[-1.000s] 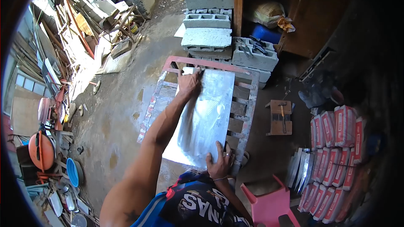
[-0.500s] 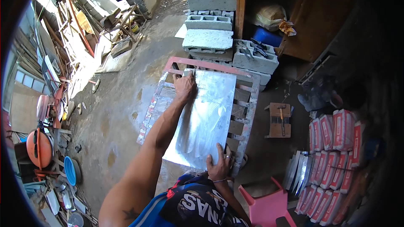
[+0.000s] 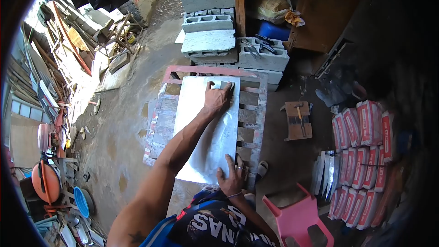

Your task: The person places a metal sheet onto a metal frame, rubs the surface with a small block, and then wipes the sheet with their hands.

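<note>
Hands work a large pale grey tile (image 3: 203, 132) in the head view, the tile lying flat on a red-painted slatted frame (image 3: 256, 110) on the wet concrete floor. The left hand (image 3: 216, 97) reaches to the tile's far end, fingers curled over a small grey pad (image 3: 225, 84) pressed against the surface. The right hand (image 3: 232, 177) rests at the near right corner, fingers spread flat and gripping nothing, the thumb on the tile face. Beyond the frame stand stacked concrete blocks (image 3: 210, 23); to the right lie a wooden board with a hammer (image 3: 298, 119), red-and-white bags (image 3: 366, 155) and a pink plastic chair (image 3: 297, 215).
</note>
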A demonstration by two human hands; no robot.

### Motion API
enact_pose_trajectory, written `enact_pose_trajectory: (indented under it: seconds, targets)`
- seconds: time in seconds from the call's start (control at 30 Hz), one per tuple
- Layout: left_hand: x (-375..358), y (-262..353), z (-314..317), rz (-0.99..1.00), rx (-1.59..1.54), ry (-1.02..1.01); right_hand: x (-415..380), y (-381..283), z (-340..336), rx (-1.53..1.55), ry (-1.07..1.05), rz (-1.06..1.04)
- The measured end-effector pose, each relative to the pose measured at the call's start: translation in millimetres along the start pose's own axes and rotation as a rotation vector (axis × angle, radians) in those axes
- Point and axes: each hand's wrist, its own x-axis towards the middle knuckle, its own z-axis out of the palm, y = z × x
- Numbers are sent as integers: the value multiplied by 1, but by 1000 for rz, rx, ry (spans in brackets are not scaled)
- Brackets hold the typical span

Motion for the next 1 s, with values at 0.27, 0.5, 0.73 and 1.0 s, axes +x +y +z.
enact_pose_trajectory:
  seconds: [0.27,0.5,0.73,1.0]
  targets:
    - [23,35,1,-9,-41,14,-2,2,0,8,-14,13]
    - [48,47,6,-86,-63,105,-4,3,4,7,-23,47]
    - [56,47,5,-139,-93,63,-5,4,7,17,-3,50]
    - [44,46,-5,-143,-103,74,-5,3,6,3,-3,49]
